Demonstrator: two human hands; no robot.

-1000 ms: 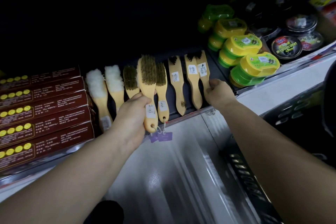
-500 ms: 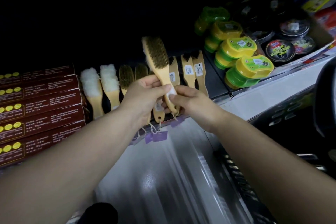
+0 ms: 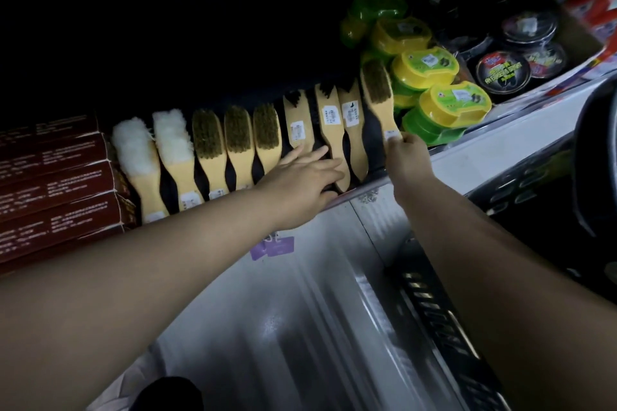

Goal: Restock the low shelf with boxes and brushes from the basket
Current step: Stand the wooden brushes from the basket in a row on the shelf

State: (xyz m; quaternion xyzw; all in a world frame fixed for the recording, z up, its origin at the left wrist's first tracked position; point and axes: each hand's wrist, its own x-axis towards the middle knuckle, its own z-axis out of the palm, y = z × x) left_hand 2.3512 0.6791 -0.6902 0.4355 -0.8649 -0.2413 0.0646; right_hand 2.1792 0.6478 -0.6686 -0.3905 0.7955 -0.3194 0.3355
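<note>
A row of wooden-handled brushes lies on the low dark shelf [image 3: 374,143]. Two have white fluffy heads [image 3: 133,150], three show brown bristles [image 3: 237,140], and three lie label side up [image 3: 329,123]. My right hand [image 3: 405,157] pinches the handle end of a brown-bristle brush [image 3: 379,93] at the row's right end, next to the yellow-green tubs. My left hand [image 3: 300,182] rests flat with fingers spread over the handles of the label-up brushes. Dark red boxes [image 3: 53,187] are stacked at the shelf's left.
Yellow-green lidded tubs [image 3: 450,103] and round black tins [image 3: 502,72] fill the shelf to the right. A metal shelf edge [image 3: 467,160] runs below them. Purple tags [image 3: 273,245] hang under my left wrist. A dark curved object [image 3: 594,150] stands at far right.
The brown-bristle brush passed from my left hand to my right, which carried it to the right end of the row. My left hand let go and spread over the label-up brushes.
</note>
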